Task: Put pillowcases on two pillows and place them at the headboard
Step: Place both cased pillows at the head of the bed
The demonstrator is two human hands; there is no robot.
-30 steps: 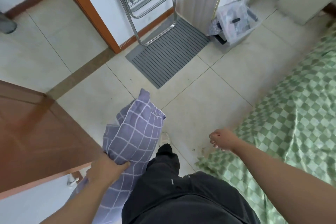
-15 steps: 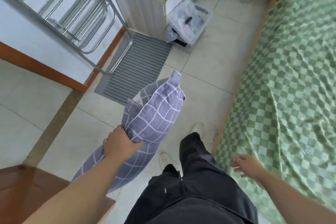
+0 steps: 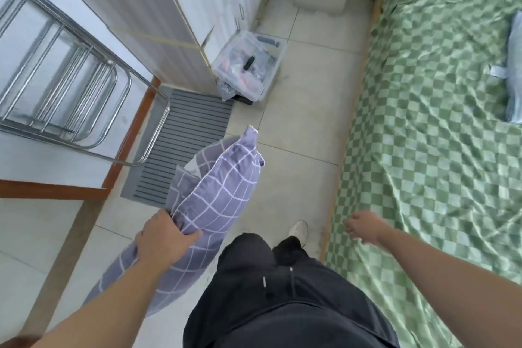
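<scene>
1. Chrome tubing, smooth and shiny, forms a folded rack with rounded corners, leaning against the white wall at the far left.
2. Ribbed grey matting makes a rectangular floor mat on the pale glossy tiles, beside an orange-brown wooden door frame.
3. The left hand grips the pillow at its middle, fingers and thumb curled into the fabric; the pillow is plump and long, in a soft lilac cotton pillowcase crossed by thin white grid lines, held tilted over the floor with one pointed corner aimed forward.
4. A clear plastic bin with rounded edges sits on the tiles against a white ribbed cabinet.
5. Black loose trousers and a pale shoe show below.
6. The right hand holds nothing, fingers loosely curled, hovering at the edge of the bed.
7. The bed wears a satiny, wrinkled sheet in green-and-white checks.
8. A second pillow, pale blue and soft, lies on the sheet at the right edge.
</scene>
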